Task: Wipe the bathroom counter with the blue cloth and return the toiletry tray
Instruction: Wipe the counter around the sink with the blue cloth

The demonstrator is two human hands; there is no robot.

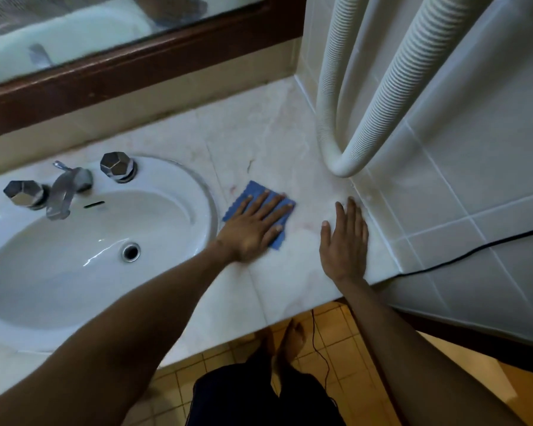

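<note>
The blue cloth [249,192] lies flat on the pale marble counter [259,142], just right of the sink. My left hand [256,224] presses down on it with fingers spread, covering most of it. My right hand [344,241] rests flat and bare on the counter near the tiled side wall, a short gap to the right of the cloth. No toiletry tray is in view.
A white oval sink [83,250] with a chrome tap [66,192] and two faceted knobs fills the left. A looped white ribbed hose [351,142] hangs against the tiled wall [462,192] at the counter's right end. A wood-framed mirror [120,66] runs along the back. The counter's front edge drops to a tiled floor.
</note>
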